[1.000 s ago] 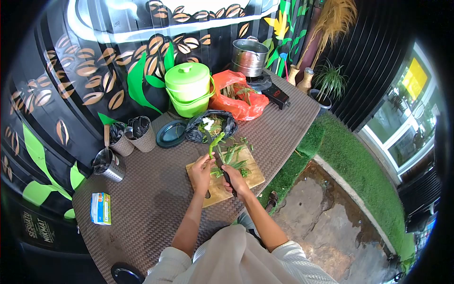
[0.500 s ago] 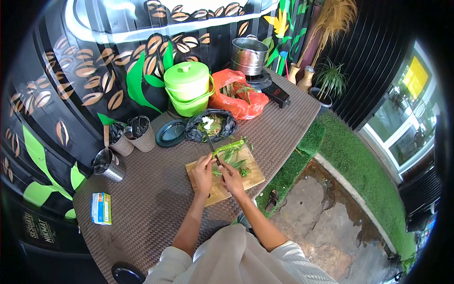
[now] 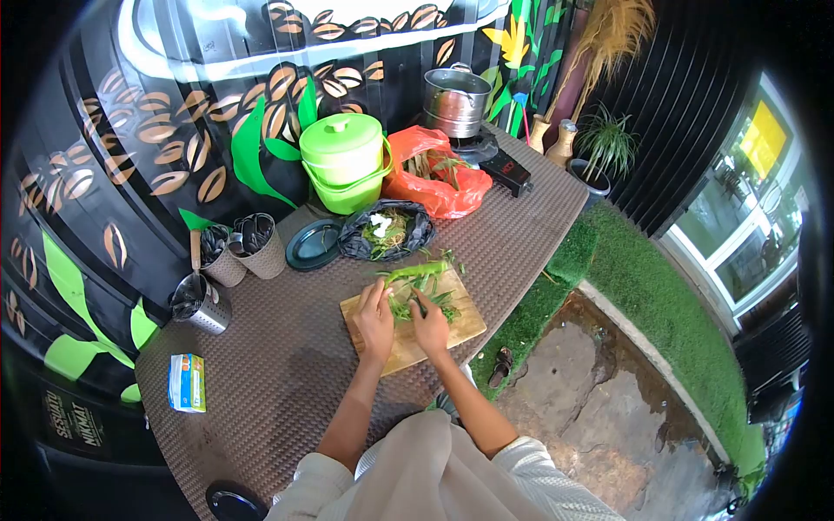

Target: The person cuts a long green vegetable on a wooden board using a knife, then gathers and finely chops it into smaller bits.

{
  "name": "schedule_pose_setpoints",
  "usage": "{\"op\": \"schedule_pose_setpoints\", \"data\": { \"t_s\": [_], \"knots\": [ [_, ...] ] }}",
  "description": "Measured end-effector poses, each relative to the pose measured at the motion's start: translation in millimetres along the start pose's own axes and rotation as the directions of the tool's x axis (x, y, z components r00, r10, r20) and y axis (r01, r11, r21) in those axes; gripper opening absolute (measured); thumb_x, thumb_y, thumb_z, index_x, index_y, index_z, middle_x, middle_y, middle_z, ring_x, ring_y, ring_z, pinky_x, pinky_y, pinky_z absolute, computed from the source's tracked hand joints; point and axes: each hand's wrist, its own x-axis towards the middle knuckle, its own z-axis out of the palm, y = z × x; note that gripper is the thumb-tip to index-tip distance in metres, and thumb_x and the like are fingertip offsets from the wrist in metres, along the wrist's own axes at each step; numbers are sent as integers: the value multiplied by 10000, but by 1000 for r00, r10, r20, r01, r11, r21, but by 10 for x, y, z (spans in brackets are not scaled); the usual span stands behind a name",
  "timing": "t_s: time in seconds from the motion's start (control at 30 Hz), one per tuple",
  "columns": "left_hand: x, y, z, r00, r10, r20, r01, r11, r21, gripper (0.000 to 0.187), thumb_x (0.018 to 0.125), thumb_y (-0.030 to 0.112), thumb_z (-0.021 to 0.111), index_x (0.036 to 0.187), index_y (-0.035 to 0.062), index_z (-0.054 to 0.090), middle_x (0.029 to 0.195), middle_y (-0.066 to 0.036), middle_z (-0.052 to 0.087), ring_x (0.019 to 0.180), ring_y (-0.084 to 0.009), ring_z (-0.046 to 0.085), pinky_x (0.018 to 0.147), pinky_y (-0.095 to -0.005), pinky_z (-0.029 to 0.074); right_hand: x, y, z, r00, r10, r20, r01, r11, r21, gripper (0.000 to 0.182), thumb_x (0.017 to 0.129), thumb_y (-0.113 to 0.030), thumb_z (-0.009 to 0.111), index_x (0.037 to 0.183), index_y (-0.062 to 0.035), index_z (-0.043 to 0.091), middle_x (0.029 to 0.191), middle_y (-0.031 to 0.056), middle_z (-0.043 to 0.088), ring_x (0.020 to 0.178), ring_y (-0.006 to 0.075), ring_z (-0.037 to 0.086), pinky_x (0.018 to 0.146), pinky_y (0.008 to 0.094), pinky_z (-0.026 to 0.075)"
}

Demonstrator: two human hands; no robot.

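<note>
A brown woven-look worktop is standing before a dark ribbed wall painted with coffee beans and green leaves. At the worktop's near left corner a black round object is sitting, and a blue-and-white packet is lying in from the left edge. By the near right edge, a wooden cutting board is lying askew. Over it, the left hand is keeping its grip closed on one end of a long green pepper, which is pointing toward the board's far right corner. Just beside it, the right hand is clasping a knife, mostly hidden by the fingers. Cut green leaves are lying on the board beneath.

Beyond the board's far edge, an open black bag is holding greens, with dark plates beside it. Toward the far left edge, a perforated metal holder and two textured cups are holding utensils. Farther back, a lime-green lidded bucket is touching a red bag, and a steel pot is resting on a stove near the far right corner.
</note>
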Motion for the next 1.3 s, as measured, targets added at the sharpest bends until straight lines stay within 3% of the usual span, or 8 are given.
{"op": "schedule_pose_setpoints", "data": {
  "t_s": [0.03, 0.1, 0.17, 0.23, 0.33, 0.53, 0.73, 1.3],
  "knots": [
    [33, 24, -19, 999, -33, 14, 33, 999, -22, 231, 918, 8, 547, 1131, -66, 601, 1016, -153, 658, 883, -193, 659, 758, -283, 538, 24, 32, -1, 1000, -6, 4, 6, 1000, 3, 399, 928, -299, 561, 1293, -137, 572, 607, 64, 557, 471, 103, 509, 469, 269, 419],
    [73, -73, 0, 995, -103, 4, 102, 982, -158, 235, 922, 19, 549, 1136, -65, 598, 1029, -141, 662, 901, -177, 650, 767, -283, 537, 56, 89, -14, 928, 181, 325, -332, 799, 502, 454, 936, -331, 545, 1337, -121, 527, 563, 29, 483, 436, 123, 463, 404, 258, 367],
    [110, -189, 38, 985, -170, 13, 167, 940, -297, 238, 926, 30, 551, 1141, -64, 594, 1043, -129, 666, 920, -160, 641, 776, -284, 536, 31, -211, -286, 898, 243, 367, -417, 739, 530, 367, 948, -344, 523, 1163, -58, 605, 529, -11, 392, 389, 114, 383, 356, 247, 294],
    [156, -268, 15, 965, -257, 48, 260, 923, -284, 237, 930, 52, 561, 1137, -59, 593, 1076, -113, 660, 951, -140, 624, 792, -279, 532, 69, -213, -416, 734, 255, 629, -650, 533, 542, 294, 950, -337, 522, 874, -54, 546, 522, -16, 370, 368, 90, 336, 350, 250, 265],
    [166, -388, -6, 963, -251, 96, 269, 897, -351, 222, 934, 63, 561, 1129, -40, 584, 1063, -110, 653, 919, -141, 625, 796, -273, 530, 80, -246, -532, 759, 269, 593, -612, 606, 508, 328, 958, -332, 509, 756, -96, 404, 518, -24, 345, 361, 79, 306, 344, 252, 243],
    [190, -380, -7, 946, -300, 121, 323, 850, -417, 141, 931, 49, 557, 1043, -34, 581, 952, -96, 643, 868, -134, 626, 770, -271, 535, 47, -382, -622, 876, 217, 432, -465, 621, 631, 251, 971, -318, 487, 892, -79, 477, 506, -24, 341, 358, 81, 298, 343, 252, 239],
    [169, -461, 55, 936, -305, 174, 352, 824, -443, 125, 932, 39, 552, 1030, -36, 575, 952, -93, 628, 863, -135, 623, 777, -272, 541, -14, -572, -627, 880, 33, 474, -382, 642, 665, 250, 975, -306, 482, 960, -58, 514, 496, -19, 338, 354, 82, 312, 342, 249, 243],
    [148, -304, 67, 957, -183, 224, 264, 871, -414, 106, 936, -15, 511, 1029, -41, 555, 1005, -96, 610, 911, -172, 642, 841, -304, 551, -28, -449, -422, 878, 63, 474, -398, 648, 650, 312, 981, -295, 460, 1148, -40, 531, 489, -21, 348, 350, 84, 311, 348, 252, 241]
  ]
}}
